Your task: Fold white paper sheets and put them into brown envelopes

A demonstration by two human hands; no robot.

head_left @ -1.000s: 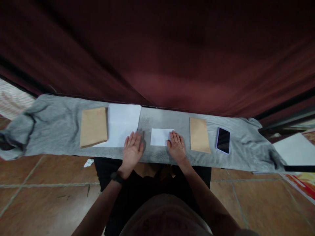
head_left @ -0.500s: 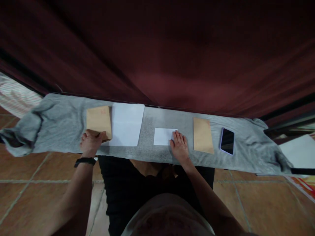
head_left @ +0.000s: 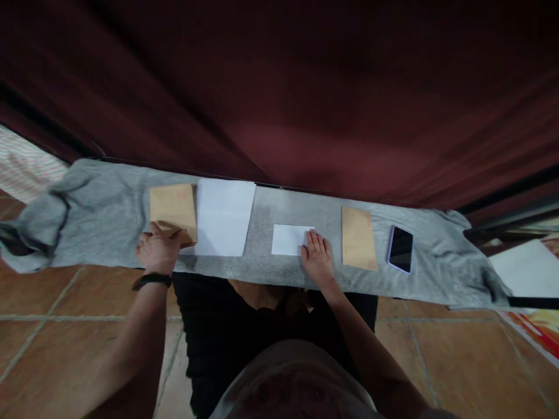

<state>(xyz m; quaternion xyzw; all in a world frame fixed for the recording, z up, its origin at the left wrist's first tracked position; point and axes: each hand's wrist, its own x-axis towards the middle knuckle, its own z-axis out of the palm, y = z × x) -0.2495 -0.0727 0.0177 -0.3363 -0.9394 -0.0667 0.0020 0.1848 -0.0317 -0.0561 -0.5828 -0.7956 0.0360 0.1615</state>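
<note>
My left hand (head_left: 158,249) is closed on the near edge of a stack of brown envelopes (head_left: 173,207) lying on the grey cloth (head_left: 100,209). The stack overlaps a large white sheet (head_left: 224,216) to its right. My right hand (head_left: 318,257) lies flat with fingers stretched out, fingertips resting on the right edge of a small folded white paper (head_left: 290,239). A black wristband sits on my left wrist.
Right of my right hand lie a single brown envelope (head_left: 358,237) and a dark phone (head_left: 400,249). A dark red curtain (head_left: 279,99) hangs behind the cloth. White paper (head_left: 526,269) lies at the far right; tiled floor (head_left: 65,326) is below.
My left hand left the spot beside the small white paper, moved left and closed on the near edge of the brown envelope stack. My right hand stayed on the small paper.
</note>
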